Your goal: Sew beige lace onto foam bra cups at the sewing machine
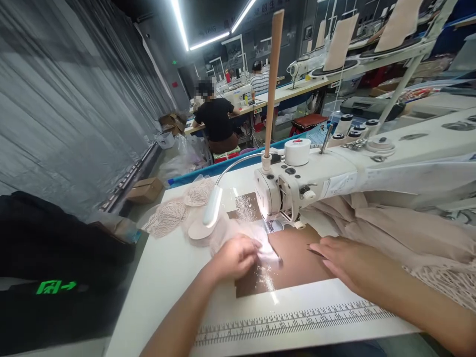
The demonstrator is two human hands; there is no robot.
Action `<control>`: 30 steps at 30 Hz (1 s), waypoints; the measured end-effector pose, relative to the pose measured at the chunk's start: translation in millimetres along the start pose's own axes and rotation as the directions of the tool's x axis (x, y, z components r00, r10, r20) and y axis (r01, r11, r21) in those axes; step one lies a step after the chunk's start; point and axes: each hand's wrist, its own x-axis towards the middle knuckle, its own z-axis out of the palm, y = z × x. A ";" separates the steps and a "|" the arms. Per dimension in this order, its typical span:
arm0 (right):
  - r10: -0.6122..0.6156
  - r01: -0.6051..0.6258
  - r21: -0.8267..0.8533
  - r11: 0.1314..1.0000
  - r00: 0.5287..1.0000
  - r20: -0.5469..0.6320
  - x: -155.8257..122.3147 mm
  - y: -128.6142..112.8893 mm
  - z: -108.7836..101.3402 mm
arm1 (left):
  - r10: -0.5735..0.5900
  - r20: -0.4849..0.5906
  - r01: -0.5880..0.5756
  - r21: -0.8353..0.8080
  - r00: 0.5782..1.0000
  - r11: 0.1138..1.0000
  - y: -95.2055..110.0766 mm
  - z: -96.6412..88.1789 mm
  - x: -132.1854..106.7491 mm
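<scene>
A white sewing machine (277,191) stands over a brown sheet (297,260) on the white table. Pale pink fabric (225,233) lies bunched to the left of the needle area, its end over the brown sheet. My left hand (237,255) is closed on this fabric, fingers curled, just in front of the machine head. To the right, my right hand (340,255) grips a thin dark pointed tool (314,250) whose tip points left; most of it is hidden in the fingers. The two hands are apart, with brown sheet between them.
A ruler strip (282,325) runs along the table's front edge. Beige fabric (401,228) is heaped at right, under the machine arm. A lamp (212,206) on a bendy neck hangs at left, near lace bundles (169,218). Further off, a person (215,119) sits at another table.
</scene>
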 end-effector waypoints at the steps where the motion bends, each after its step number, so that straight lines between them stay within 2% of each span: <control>1: -0.003 0.004 -0.053 0.999 1.000 0.017 -8.9 7.2 4.7 | 0.043 0.084 -0.036 -0.078 0.996 0.996 10.6 -0.8 -6.2; 3: 0.001 0.003 -0.166 0.986 1.000 0.024 -22.3 18.0 15.1 | 0.104 0.181 -0.064 -0.216 0.978 0.974 27.6 -1.1 -15.9; 4: 0.005 -0.002 -0.215 0.977 1.000 0.013 -26.4 21.1 19.4 | 0.111 0.181 -0.061 -0.262 0.977 0.963 32.4 -1.3 -18.7; 6: -0.010 0.008 -0.285 0.958 1.000 -0.006 -29.8 23.5 24.6 | 0.059 0.099 -0.024 -0.320 0.993 0.947 33.3 -2.1 -19.6; 8: -0.043 0.036 -0.318 0.947 0.999 -0.012 -28.3 22.7 25.3 | -0.050 -0.027 0.037 -0.346 0.998 0.937 23.6 -3.4 -14.8; 10: -0.050 0.038 -0.324 0.945 0.998 -0.027 -24.5 20.9 24.3 | -0.193 -0.104 0.143 -0.365 0.976 0.920 7.9 -3.5 -6.3; 12: -0.007 -0.004 -0.309 0.951 0.999 -0.034 -20.3 19.7 23.9 | -0.325 -0.073 0.265 -0.426 0.943 0.865 -8.5 -0.7 3.3; 14: 0.055 -0.061 -0.290 0.955 0.998 -0.031 -17.0 19.2 24.7 | -0.408 0.020 0.357 -0.526 0.913 0.772 -21.3 5.0 11.3; 17: 0.108 -0.112 -0.277 0.954 0.994 -0.033 -14.3 19.3 24.6 | -0.423 0.102 0.388 -0.631 0.900 0.672 -30.0 14.3 16.7; 20: 0.120 -0.137 -0.245 0.960 0.989 -0.083 -13.1 18.1 19.0 | -0.406 0.134 0.384 -0.672 0.904 0.633 -29.3 18.1 14.8; 24: 0.116 -0.129 -0.083 0.988 0.984 -0.138 -10.3 9.8 9.3 | -0.419 0.134 0.378 -0.721 0.898 0.580 -25.1 18.1 9.6; 28: 0.117 -0.115 0.030 0.993 0.991 -0.066 -0.9 -5.4 8.5 | -0.435 0.124 0.363 -0.769 0.892 0.525 -21.4 21.2 8.5; 30: 0.076 -0.075 0.123 0.990 0.997 -0.006 8.1 -14.1 8.0 | -0.425 0.132 0.352 -0.793 0.896 0.496 -19.1 23.2 8.8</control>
